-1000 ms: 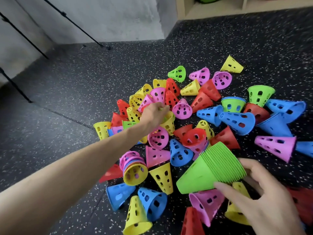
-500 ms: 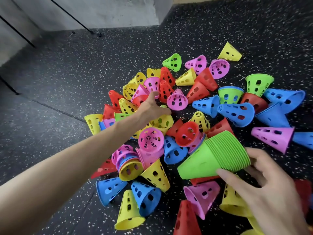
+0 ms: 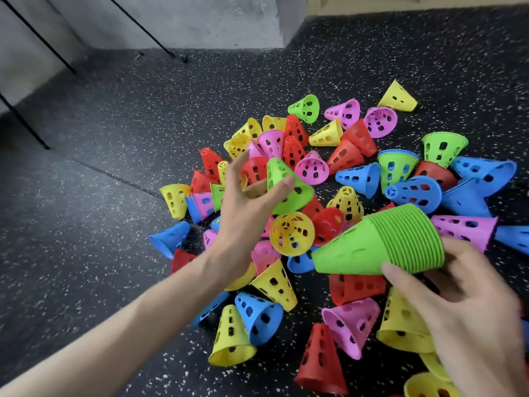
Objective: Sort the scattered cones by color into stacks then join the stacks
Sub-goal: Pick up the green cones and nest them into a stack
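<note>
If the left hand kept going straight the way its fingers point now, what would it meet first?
Probably the red cone just beyond the left hand, which holds a green cone; depth is unclear.

at frame centre the left hand (image 3: pixel 246 202) pinches a single green cone (image 3: pixel 286 186) above the heap of scattered cones (image 3: pixel 352 179) on the speckled black floor (image 3: pixel 114 167). at lower right the right hand (image 3: pixel 469 308) holds the green stack (image 3: pixel 380 245), its narrow end pointing left.
</note>
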